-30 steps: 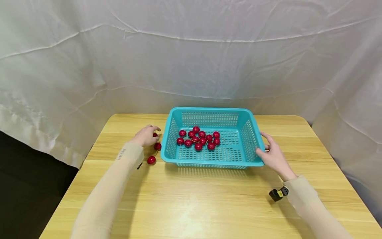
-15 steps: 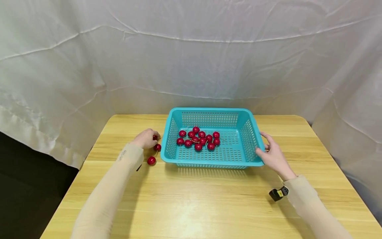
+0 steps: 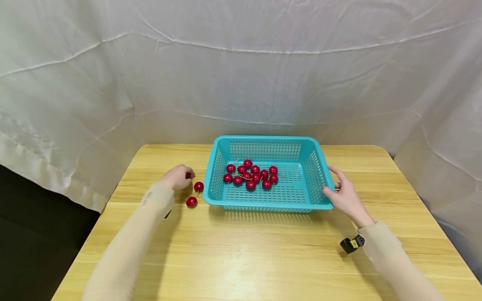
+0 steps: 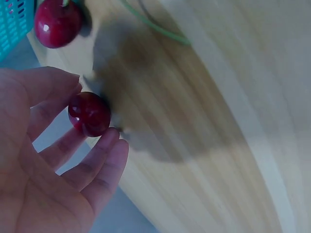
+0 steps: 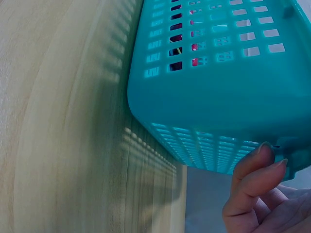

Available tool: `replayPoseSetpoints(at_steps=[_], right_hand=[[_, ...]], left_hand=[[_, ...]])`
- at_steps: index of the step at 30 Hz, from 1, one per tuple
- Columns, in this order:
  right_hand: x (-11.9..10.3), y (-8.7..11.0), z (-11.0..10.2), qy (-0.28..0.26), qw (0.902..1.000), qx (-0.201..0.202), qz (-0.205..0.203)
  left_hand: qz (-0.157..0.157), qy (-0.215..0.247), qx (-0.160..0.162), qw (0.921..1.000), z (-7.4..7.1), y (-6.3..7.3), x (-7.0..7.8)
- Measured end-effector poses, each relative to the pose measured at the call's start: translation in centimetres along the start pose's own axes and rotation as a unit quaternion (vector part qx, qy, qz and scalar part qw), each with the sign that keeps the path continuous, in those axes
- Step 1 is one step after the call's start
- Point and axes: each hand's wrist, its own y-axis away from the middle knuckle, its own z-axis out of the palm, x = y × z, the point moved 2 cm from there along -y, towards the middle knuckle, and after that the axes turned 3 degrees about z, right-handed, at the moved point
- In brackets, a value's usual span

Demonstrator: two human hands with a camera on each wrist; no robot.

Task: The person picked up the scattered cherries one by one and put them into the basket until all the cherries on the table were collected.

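Observation:
My left hand (image 3: 177, 177) pinches a dark red cherry (image 4: 90, 114) between thumb and fingertips, close over the wooden table left of the basket. In the head view that cherry is partly hidden by the fingers. Two more cherries lie beside this hand, one nearer the basket (image 3: 198, 186) and one toward the front (image 3: 191, 202). A turquoise plastic basket (image 3: 269, 206) with slotted walls stands at the back middle, holding several red cherries (image 3: 256, 177) with stems, mostly in its left half. At the basket's right side, my right hand (image 3: 345, 196) grips the rim.
The light wooden table (image 3: 241, 251) has rounded far corners. Behind it and at the sides hangs a pale grey cloth (image 3: 263, 83). A dark area (image 3: 37, 225) lies beyond the left edge.
My left hand has closed its fingers on the cherry and moved left with it, away from the basket. The right hand and the basket have stayed in place.

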Motion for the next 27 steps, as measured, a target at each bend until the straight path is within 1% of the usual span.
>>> replayPoseSetpoints(at_steps=[5, 12, 16, 21, 25, 27], right_hand=[[0.1, 0.1, -0.1, 0.004, 1.0000, 0.001, 0.002], [0.0, 0.1, -0.2, 0.003, 1.0000, 0.004, -0.002], [0.0, 0.1, -0.2, 0.004, 1.0000, 0.002, 0.005], [-0.1, 0.1, -0.1, -0.002, 1.0000, -0.001, 0.004], [0.0, 0.0, -0.1, -0.002, 1.0000, -0.002, 0.003], [0.0, 0.0, 0.0, -0.001, 1.0000, -0.002, 0.003]], left_hand=[[-0.002, -0.004, 0.003, 1.0000, 0.1, 0.7, -0.6], [-0.007, -0.010, 0.012, 0.9998, 0.0, 1.4, -0.8], [-0.019, -0.007, 0.008, 0.9998, 0.1, 1.4, -0.8], [-0.034, -0.003, -0.004, 0.9994, 0.2, 1.4, -0.7], [-0.036, 0.004, -0.011, 0.9993, 0.3, 1.4, -0.5], [-0.031, 0.003, -0.011, 0.9995, 0.3, 1.4, -0.6]])
